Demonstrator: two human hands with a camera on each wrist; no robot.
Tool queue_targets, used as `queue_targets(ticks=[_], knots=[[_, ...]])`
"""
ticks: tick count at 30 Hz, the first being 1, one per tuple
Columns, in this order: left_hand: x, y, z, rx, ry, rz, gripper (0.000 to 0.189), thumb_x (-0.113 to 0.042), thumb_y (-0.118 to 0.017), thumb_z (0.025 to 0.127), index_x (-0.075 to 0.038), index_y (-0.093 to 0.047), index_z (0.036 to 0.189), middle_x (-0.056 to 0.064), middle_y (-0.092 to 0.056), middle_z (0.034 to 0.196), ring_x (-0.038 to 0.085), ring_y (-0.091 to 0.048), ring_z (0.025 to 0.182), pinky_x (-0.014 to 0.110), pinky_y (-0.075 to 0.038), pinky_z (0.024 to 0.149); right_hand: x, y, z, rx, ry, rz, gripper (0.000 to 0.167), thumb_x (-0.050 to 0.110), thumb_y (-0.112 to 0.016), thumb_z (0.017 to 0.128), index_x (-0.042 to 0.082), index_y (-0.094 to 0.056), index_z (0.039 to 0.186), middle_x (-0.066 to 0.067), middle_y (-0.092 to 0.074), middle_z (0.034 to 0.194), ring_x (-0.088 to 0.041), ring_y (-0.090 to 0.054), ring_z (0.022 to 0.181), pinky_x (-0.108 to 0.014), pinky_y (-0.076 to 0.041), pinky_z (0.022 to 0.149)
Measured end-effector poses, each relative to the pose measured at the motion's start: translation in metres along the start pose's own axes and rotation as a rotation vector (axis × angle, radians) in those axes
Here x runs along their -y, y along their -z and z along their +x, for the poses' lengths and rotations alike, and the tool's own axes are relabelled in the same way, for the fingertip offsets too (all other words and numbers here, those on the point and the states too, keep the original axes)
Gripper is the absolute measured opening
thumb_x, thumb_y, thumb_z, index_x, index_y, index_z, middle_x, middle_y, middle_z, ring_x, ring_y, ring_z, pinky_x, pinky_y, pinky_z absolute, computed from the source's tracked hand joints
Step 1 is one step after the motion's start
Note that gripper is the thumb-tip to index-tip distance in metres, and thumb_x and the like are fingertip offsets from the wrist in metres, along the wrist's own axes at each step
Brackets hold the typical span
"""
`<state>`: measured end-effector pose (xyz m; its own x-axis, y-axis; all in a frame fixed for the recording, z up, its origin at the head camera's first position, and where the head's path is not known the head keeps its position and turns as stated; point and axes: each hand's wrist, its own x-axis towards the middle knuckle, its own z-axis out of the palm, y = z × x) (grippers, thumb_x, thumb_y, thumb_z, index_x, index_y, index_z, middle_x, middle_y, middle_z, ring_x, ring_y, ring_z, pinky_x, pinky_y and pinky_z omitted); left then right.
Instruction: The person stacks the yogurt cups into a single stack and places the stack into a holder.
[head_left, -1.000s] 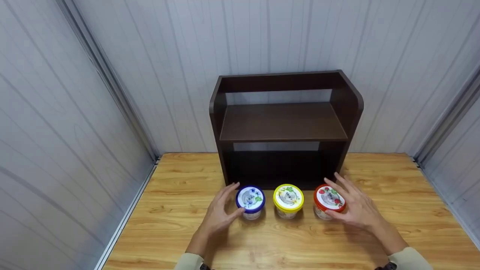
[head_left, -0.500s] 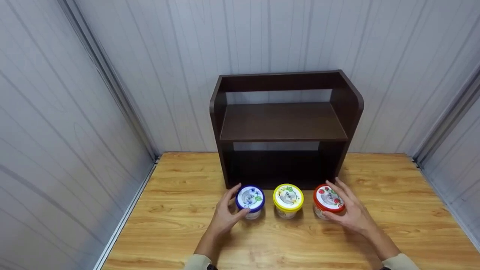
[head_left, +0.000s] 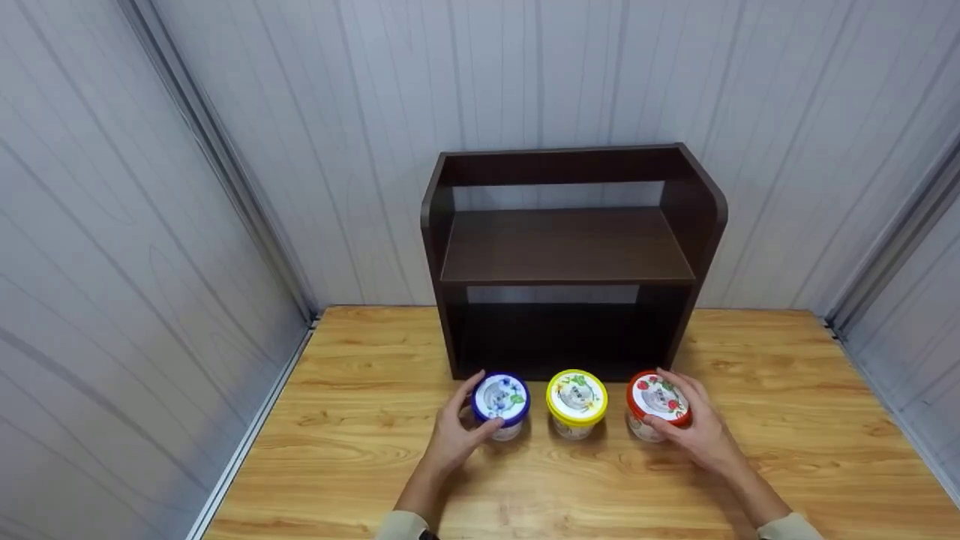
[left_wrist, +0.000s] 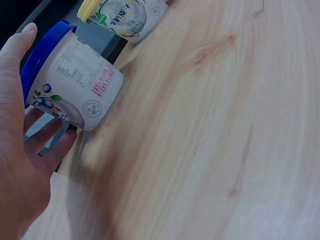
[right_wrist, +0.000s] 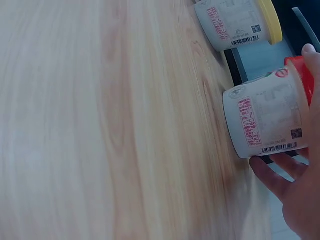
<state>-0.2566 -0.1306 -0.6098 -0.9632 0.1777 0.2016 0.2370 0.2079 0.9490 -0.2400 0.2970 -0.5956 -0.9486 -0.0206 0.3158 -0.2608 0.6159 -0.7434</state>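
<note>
Three lidded paper tubs stand upright in a row on the wooden table. My left hand (head_left: 454, 435) grips the blue-lidded tub (left_wrist: 75, 82), thumb at the near side of its lid and fingers round the left. In the left wrist view, blueberries show on its white wall. My right hand (head_left: 703, 431) holds the red-lidded tub (right_wrist: 267, 112) from the right, its thumb at the near edge of the lid. Between the two, touched by neither hand, is the yellow-lidded tub (head_left: 576, 399). Some fingers are partly hidden behind the tubs.
Close behind the tubs stands a dark brown two-tier shelf (head_left: 566, 244), its upper board bare and its lower compartment in shadow. The wooden table (head_left: 345, 420) extends to both sides. Pale panel walls (head_left: 300, 112) enclose the back and sides.
Both hands have moved inward and closed round the outer tubs, the left hand rightward and the right hand leftward. The tubs have not visibly moved.
</note>
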Motion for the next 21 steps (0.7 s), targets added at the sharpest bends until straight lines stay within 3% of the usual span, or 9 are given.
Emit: queue_targets(ticks=[4, 8, 15, 21], knots=[[0.0013, -0.0013, 0.0002, 0.005, 0.004, 0.007, 0.085, -0.022, -0.091, 0.096, -0.012, -0.049, 0.17, 0.026, -0.053, 0.17, 0.049, -0.058, 0.152, 0.061, -0.05, 0.125, -0.0009, 0.0005, 0.0008, 0.001, -0.046, 0.006, 0.08, 0.023, -0.096, 0.091, 0.013, -0.06, 0.161, -0.016, -0.061, 0.15, -0.005, -0.054, 0.126, -0.04, -0.05, 0.11], [0.0023, -0.0021, 0.0, 0.01, 0.015, 0.013, 0.085, -0.024, -0.091, 0.096, -0.015, -0.05, 0.17, 0.026, -0.052, 0.172, 0.049, -0.056, 0.155, 0.063, -0.048, 0.127, -0.0015, 0.0008, 0.0014, -0.003, -0.068, 0.021, 0.075, 0.022, -0.097, 0.089, 0.012, -0.064, 0.156, -0.016, -0.063, 0.141, -0.004, -0.054, 0.12, -0.033, -0.048, 0.108], [0.0034, -0.004, -0.0015, 0.01, 0.039, -0.024, 0.09, -0.023, -0.091, 0.097, -0.012, -0.045, 0.172, 0.027, -0.047, 0.175, 0.048, -0.054, 0.156, 0.061, -0.048, 0.129, -0.0025, -0.0008, 0.0016, -0.024, -0.076, 0.025, 0.073, 0.021, -0.099, 0.087, 0.012, -0.067, 0.153, -0.015, -0.066, 0.139, 0.002, -0.053, 0.117, -0.017, -0.042, 0.103], [0.0043, -0.0035, -0.0012, 0.019, 0.057, -0.003, 0.085, -0.025, -0.091, 0.097, -0.011, -0.049, 0.17, 0.027, -0.055, 0.168, 0.044, -0.061, 0.147, 0.051, -0.052, 0.121, -0.0014, -0.0028, 0.0015, -0.062, -0.059, 0.051, 0.071, 0.017, -0.1, 0.085, 0.011, -0.07, 0.149, -0.014, -0.068, 0.135, 0.006, -0.052, 0.114, -0.009, -0.039, 0.1]])
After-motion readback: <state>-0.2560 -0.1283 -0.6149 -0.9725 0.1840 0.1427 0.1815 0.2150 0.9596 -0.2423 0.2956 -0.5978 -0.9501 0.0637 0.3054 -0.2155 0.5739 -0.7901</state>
